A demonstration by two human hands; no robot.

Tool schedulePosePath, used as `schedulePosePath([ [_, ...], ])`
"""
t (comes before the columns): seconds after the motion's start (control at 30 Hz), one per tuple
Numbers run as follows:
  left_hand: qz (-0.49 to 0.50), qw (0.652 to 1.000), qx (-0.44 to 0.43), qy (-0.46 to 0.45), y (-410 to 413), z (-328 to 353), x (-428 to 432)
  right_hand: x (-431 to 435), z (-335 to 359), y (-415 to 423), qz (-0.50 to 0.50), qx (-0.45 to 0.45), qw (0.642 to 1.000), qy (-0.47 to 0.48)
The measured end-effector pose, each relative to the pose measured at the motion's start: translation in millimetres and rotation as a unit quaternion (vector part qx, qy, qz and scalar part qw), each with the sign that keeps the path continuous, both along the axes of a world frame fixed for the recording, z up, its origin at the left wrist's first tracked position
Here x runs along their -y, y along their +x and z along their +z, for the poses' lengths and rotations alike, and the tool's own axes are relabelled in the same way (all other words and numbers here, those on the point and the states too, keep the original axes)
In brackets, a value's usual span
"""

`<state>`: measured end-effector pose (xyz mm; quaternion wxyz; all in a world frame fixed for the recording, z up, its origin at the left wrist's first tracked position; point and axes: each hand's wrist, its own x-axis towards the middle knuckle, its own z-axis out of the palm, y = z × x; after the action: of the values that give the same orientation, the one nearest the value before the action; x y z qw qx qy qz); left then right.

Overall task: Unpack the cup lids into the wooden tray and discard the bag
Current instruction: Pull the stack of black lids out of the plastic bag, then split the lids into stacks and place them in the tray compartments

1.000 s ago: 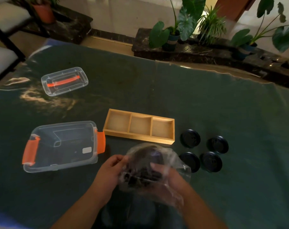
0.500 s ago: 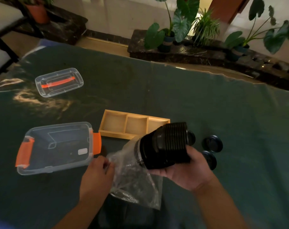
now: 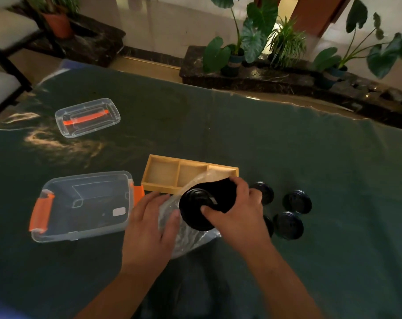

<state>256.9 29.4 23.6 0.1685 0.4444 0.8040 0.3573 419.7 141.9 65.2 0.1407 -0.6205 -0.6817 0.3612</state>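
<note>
My right hand [image 3: 236,212] grips a stack of black cup lids [image 3: 200,203], its round end facing me, just in front of the wooden tray [image 3: 163,173]. The tray has three compartments; the left and middle ones hold nothing, and the right one is partly hidden by the bag and lids. My left hand [image 3: 149,224] presses on the crumpled clear plastic bag [image 3: 186,238], which lies under and around the stack. Several loose black lids [image 3: 296,201] sit on the cloth to the right of my right hand.
A clear plastic box with orange latches [image 3: 85,203] stands left of the tray. Its clear lid with an orange handle [image 3: 87,117] lies farther back left. The table is covered in dark green cloth [image 3: 287,146]. Potted plants and a chair stand beyond the table's far edge.
The lid stack came out of the bag and has now turned so its end faces me, lower and nearer the tray. My left hand has moved onto the bag.
</note>
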Motion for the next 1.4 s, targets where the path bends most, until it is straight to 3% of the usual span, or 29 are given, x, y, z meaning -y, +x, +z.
schedulePosePath([
  [0.03,-0.014,0.999,0.031,0.013,4,4,-3,5,-4,-4,0.003,0.009,1.0,0.007],
  [0.1,-0.026,0.984,0.179,0.008,12,14,-11,15,-9,-13,0.018,0.01,1.0,0.023],
  [0.17,-0.008,0.94,0.341,-0.006,17,18,-19,23,-10,-18,0.032,0.002,0.999,0.026],
  [0.23,0.019,0.917,0.399,-0.004,14,18,-25,26,-9,-18,0.044,-0.022,0.999,0.016],
  [0.43,0.038,0.884,0.466,-0.022,-11,13,-25,22,-14,0,0.043,-0.128,0.99,-0.028],
  [0.57,0.01,0.847,0.531,-0.012,-18,15,-14,7,-26,16,-0.029,-0.292,0.943,-0.158],
  [0.7,0.025,0.821,0.57,-0.011,-5,23,-5,11,-26,16,-0.008,-0.33,0.92,-0.211],
  [0.83,0.015,0.823,0.564,-0.069,3,41,0,16,-27,15,-0.009,-0.381,0.879,-0.287],
  [1.0,0.059,0.799,0.598,-0.018,3,53,8,28,-23,10,-0.027,-0.47,0.818,-0.33],
  [1.23,0.051,0.793,0.607,-0.014,-14,36,14,20,-31,-14,0.038,-0.407,0.844,-0.348],
  [1.4,0.043,0.805,0.592,0.009,-48,22,-5,3,-37,-41,0.017,-0.412,0.855,-0.315],
])
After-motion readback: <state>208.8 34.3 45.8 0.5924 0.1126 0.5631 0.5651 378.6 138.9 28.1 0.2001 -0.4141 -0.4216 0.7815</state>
